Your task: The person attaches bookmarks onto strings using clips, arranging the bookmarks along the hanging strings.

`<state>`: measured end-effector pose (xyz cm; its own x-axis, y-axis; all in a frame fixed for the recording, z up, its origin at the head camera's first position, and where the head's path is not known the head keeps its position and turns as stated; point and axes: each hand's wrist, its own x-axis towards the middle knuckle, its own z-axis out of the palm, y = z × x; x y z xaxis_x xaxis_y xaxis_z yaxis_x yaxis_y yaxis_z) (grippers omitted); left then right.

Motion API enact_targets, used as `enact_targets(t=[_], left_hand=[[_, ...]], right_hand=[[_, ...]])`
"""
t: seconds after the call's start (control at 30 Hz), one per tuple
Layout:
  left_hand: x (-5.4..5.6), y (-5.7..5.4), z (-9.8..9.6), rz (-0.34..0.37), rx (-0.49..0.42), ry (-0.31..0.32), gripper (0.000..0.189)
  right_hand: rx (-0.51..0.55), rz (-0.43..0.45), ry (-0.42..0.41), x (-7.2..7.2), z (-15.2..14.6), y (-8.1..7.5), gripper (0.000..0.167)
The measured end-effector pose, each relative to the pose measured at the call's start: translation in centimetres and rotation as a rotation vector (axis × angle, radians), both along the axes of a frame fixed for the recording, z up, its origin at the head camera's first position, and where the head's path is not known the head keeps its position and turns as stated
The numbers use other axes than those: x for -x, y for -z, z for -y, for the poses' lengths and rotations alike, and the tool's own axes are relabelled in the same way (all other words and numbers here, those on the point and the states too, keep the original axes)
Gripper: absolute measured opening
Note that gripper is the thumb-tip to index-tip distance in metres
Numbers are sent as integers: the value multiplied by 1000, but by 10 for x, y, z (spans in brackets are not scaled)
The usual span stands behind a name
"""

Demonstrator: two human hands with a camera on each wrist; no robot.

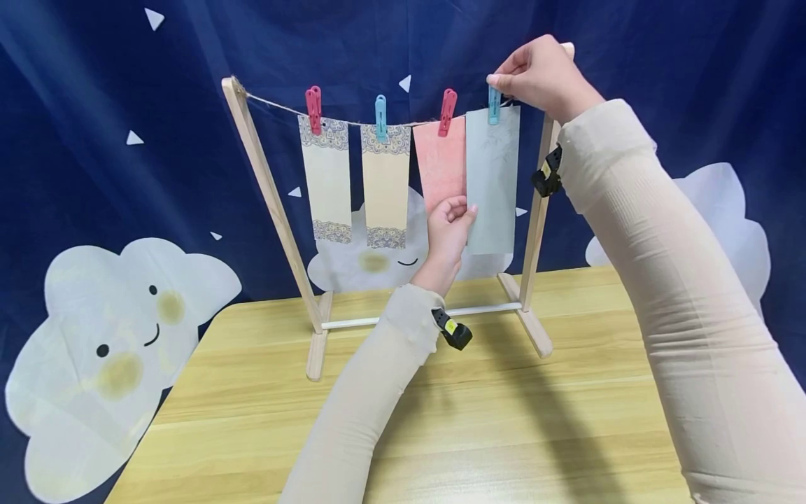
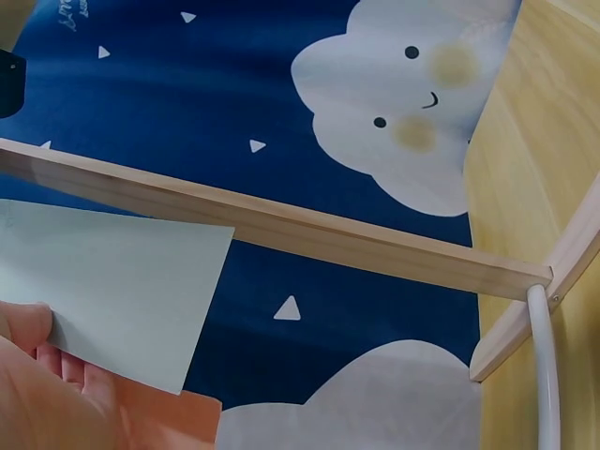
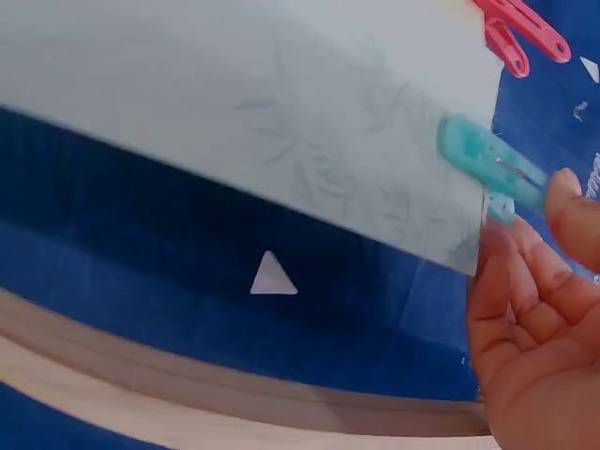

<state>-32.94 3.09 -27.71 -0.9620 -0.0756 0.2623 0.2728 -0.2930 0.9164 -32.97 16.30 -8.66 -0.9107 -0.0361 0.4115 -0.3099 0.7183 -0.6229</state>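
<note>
A pale grey-green paper strip [image 1: 493,189] hangs at the right end of the twine line. My right hand [image 1: 546,78] pinches the top of a blue clothespin [image 1: 494,106], whose lower end lies over the strip's top edge. In the right wrist view, faint leaf marks show on the strip [image 3: 309,131] beside the clothespin [image 3: 487,159]. Lower down, my left hand [image 1: 448,238] pinches the strip's left edge, thumb in front. Behind that hand hangs a pink paper strip [image 1: 443,161], clipped by a red clothespin [image 1: 448,112]; its lower part is partly hidden.
Two cream strips with patterned ends, a left one [image 1: 327,182] and a right one [image 1: 386,185], hang under a red clothespin [image 1: 313,110] and a blue one. Wooden posts [image 1: 273,203] and a white crossbar [image 1: 352,323] form the rack on the wooden table [image 1: 252,420]. A cloud-print curtain hangs behind.
</note>
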Motion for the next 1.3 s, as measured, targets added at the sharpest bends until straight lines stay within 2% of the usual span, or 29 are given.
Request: enact_targets(t=[0.17,0.4,0.5,0.63,0.73,0.83,1.1,1.3], left_hand=[[1,2,0,20,-3,16,17],[3,6,3,17,6,27,20],[4,11,6,27,32,22,23],[3,24,12,57,57,0,27],[1,35,20,92,73,-12,28],[-3,42,31,106,95,4,28],[-14,49,64,113,65,84,30],[-25,56,93,110,157,84,30]], right_hand=[[-35,30,18,3,1,3,53],[-55,38,51,6,4,3,54],[-67,24,51,7,6,4,54],[-69,6,33,9,8,6,53],[-60,2,14,9,9,6,53],[-52,-6,9,10,8,8,53],[1,-42,-21,13,6,12,53],[36,-78,-30,12,1,15,56]])
